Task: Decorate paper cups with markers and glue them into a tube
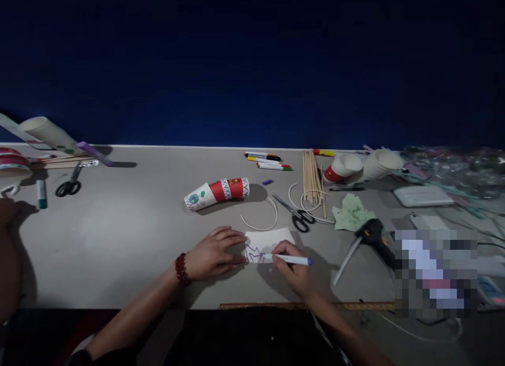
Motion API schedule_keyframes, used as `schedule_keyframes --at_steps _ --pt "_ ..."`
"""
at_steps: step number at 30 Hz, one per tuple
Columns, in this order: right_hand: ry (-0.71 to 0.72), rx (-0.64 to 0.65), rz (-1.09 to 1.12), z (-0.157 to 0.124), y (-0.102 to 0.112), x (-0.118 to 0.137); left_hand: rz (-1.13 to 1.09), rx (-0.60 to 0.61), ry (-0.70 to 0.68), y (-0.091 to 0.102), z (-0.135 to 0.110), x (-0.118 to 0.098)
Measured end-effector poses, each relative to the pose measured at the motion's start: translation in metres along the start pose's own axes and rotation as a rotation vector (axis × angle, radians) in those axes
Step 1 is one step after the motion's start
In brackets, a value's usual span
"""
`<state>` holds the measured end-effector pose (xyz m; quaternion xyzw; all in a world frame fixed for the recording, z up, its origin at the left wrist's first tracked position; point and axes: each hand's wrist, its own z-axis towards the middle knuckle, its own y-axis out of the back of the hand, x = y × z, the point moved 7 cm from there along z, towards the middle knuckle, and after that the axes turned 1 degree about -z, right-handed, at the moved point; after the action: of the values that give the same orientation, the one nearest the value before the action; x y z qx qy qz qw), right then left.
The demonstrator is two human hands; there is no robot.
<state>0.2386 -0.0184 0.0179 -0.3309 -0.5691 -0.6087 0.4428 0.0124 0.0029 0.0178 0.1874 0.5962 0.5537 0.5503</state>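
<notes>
My left hand (215, 253) lies flat with fingers stretched out, pressing the left edge of a small white paper (272, 241) on the grey table (138, 234). My right hand (294, 268) is closed round a white marker with a purple end (292, 260), its tip on the paper beside a purple zigzag drawing (254, 254). A red bead bracelet (181, 269) sits on my left wrist.
Decorated stacked paper cups (216, 191) lie on their side beyond the paper. Scissors (295, 214), wooden sticks (313, 178), markers (268, 161), more cups (361, 167), green paper (351, 212) and a glue gun (369, 237) lie to the right. A second pair of scissors (69, 184) lies far left.
</notes>
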Motion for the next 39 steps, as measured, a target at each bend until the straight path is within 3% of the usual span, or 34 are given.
schedule_keyframes --at_steps 5,10,13,19,26,29,33,36,39 --pt "0.025 -0.124 -0.024 -0.004 0.014 -0.001 0.027 0.004 -0.013 -0.001 0.0 -0.001" --pt "0.119 -0.307 -0.274 0.01 0.044 0.012 0.009 -0.019 -0.005 0.001 0.001 -0.001" --pt "0.178 -0.311 -0.372 0.015 0.052 0.022 -0.007 -0.021 -0.004 0.002 0.002 -0.002" --pt "0.179 -0.105 -0.354 0.007 0.026 0.02 -0.013 -0.021 0.003 0.001 0.002 -0.001" --pt "0.06 -0.24 -0.253 0.01 0.012 -0.005 -0.139 -0.083 -0.004 0.011 0.005 -0.002" --pt "0.053 -0.297 -0.191 0.011 0.016 -0.004 -0.318 -0.229 0.116 0.023 0.003 0.006" --pt "0.086 -0.337 -0.169 0.014 0.021 0.008 -0.539 -0.427 0.381 0.033 -0.006 0.024" --pt "0.11 -0.298 -0.17 0.018 0.017 0.013 -0.723 -0.401 0.52 0.026 -0.003 0.033" --pt "0.117 -0.235 -0.172 0.021 0.008 0.013 -0.764 -0.311 0.584 0.02 0.011 0.037"
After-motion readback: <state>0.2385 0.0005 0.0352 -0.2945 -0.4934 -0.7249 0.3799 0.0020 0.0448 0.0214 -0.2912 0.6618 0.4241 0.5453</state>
